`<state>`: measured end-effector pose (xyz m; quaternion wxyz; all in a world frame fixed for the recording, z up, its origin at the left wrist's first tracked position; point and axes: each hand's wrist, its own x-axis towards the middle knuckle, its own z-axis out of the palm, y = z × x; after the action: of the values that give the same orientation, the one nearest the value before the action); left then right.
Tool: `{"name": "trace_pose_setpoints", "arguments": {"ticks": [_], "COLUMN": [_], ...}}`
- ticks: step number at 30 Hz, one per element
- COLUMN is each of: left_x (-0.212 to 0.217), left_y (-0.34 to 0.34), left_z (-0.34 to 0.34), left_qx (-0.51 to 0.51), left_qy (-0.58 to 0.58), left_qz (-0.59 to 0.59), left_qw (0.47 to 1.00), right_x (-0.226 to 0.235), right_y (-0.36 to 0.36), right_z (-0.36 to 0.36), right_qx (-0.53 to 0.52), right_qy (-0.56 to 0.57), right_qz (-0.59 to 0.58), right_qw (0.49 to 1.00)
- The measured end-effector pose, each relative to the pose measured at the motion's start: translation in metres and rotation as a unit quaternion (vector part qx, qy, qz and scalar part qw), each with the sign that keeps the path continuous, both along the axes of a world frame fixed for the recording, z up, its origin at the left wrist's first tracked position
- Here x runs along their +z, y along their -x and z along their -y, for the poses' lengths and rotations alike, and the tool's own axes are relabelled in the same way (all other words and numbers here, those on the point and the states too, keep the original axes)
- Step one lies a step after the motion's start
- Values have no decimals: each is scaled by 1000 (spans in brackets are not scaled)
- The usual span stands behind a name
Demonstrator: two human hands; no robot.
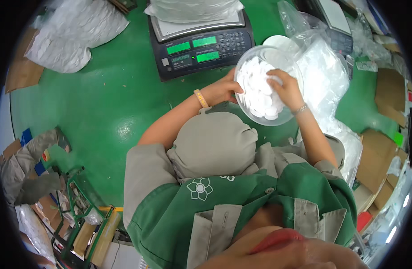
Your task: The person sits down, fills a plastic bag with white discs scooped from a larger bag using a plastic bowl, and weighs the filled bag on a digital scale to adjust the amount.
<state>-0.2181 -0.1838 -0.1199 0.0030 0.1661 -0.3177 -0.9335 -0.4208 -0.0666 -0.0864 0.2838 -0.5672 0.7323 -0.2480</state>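
A clear round plastic tub (248,115) stands in front of me, partly filled with small flat white discs (259,101). My left hand (225,91) is closed around the tub's left side, its thumb over the wall and some fingers hidden beneath. Inside the tub, over the right part of the pile, is my right hand (285,89). Its fingers are bent inward and pinch at the white discs; how many are between them is not clear. Just beyond the tub lies a round white piece (281,43) like a lid.
A black counting scale (201,56) with lit green displays bears a filled plastic bag (195,10). Another bag of white discs (76,38) lies far left. Crumpled clear plastic (326,78) borders the tub's right. Cardboard boxes (378,154) stand right; a person's sleeve (38,148) shows left.
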Motion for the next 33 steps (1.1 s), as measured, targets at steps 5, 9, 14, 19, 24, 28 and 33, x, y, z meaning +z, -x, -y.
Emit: {"name": "trace_pose_setpoints", "arguments": {"ticks": [5,9,14,19,24,28,33], "left_x": [3,18,24,23,14,-4,-25], "left_y": [0,-3,-16,-21,-17,-22,-7], "left_z": [6,8,7,5,5,5,1], "left_qx": [40,89,82,91,80,71,36], "left_qy": [7,-3,-32,-20,-38,-55,-64], "left_qz": [-20,-31,-54,-53,-66,-63,-65], "left_qw": [999,996,995,994,994,994,995], "right_x": [37,59,183,281,289,281,259], "right_y": [9,26,35,-7,-22,-26,32], "right_z": [19,33,107,203,264,259,205], "right_qx": [-102,-185,-129,4,-48,-84,-72], "right_qy": [24,18,165,366,308,298,336], "right_qz": [214,295,437,291,178,311,480], "right_qw": [971,937,875,884,933,899,807]}}
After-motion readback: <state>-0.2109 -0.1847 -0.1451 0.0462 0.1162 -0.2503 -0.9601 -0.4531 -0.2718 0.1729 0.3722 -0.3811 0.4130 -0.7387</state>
